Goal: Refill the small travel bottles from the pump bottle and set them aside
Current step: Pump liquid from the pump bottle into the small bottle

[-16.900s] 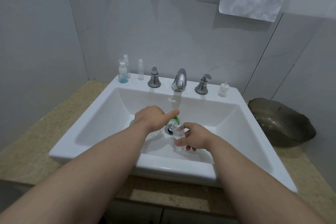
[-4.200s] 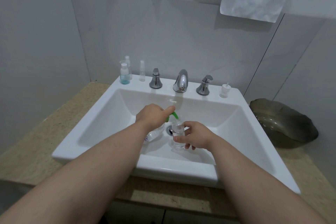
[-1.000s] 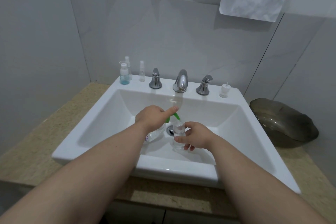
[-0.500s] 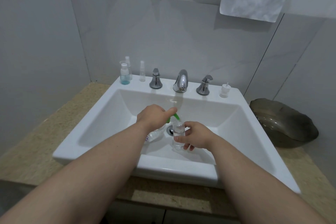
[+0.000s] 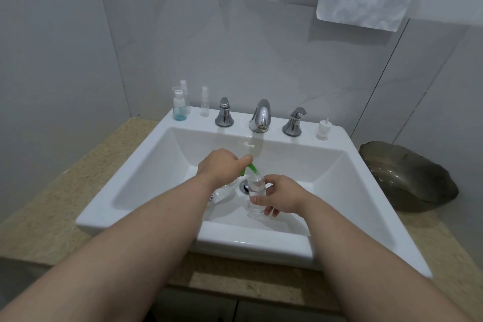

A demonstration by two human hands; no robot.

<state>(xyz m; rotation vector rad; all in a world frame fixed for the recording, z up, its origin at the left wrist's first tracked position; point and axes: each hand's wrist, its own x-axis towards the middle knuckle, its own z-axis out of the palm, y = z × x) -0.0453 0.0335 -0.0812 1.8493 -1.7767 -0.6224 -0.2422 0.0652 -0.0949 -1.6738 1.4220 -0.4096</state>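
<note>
— Where are the hands?
— Over the sink (image 5: 366, 191); left hand (image 5: 222, 165) pressed down on the pump bottle (image 5: 222, 192), its green spout (image 5: 252, 168) at the travel bottle (image 5: 256, 197); right hand (image 5: 281, 197) wraps that bottle upright.

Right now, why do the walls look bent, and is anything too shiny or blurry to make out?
Head view: the wide-angle lens bows the wall tile seams and sink edges outward; bright glare sits on the chrome faucet; soft shadows fall under the hanging paper sheets; the clear travel bottle in the right hand is hard to read, its liquid level unclear; forearms near the bottom edge look stretched and slightly soft.
</note>
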